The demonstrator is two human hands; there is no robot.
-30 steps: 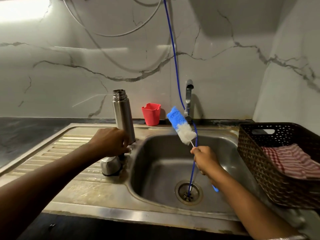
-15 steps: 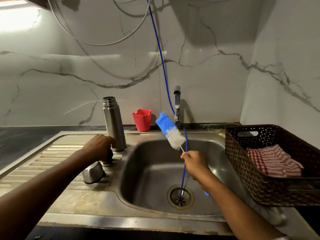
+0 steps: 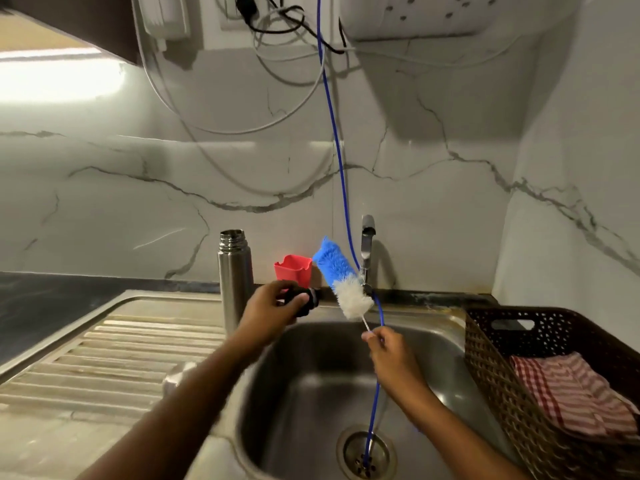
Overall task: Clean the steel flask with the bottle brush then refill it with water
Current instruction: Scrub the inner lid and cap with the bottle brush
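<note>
A steel sink (image 3: 304, 393) is set into a ribbed steel drainboard (image 3: 104, 358), and a blue hose (image 3: 375, 396) is run down into its drain. To the right of the sink a dark woven basket (image 3: 491, 362) is stood, and a red-and-white checked cloth (image 3: 568, 389) is held in it. Over the basin, the right hand (image 3: 389, 351) is closed on the thin stem of the bottle brush (image 3: 341, 280), whose white-and-blue head is tilted up and to the left. Just left of the brush, a black stopper (image 3: 304, 301) is gripped in the left hand (image 3: 270, 313). The steel flask (image 3: 235, 275) is stood upright and uncapped on the drainboard at the sink's left rim. Behind the sink a red cup (image 3: 294, 270) and a tap (image 3: 367, 247) are seen against a marble-patterned wall (image 3: 138, 202).
</note>
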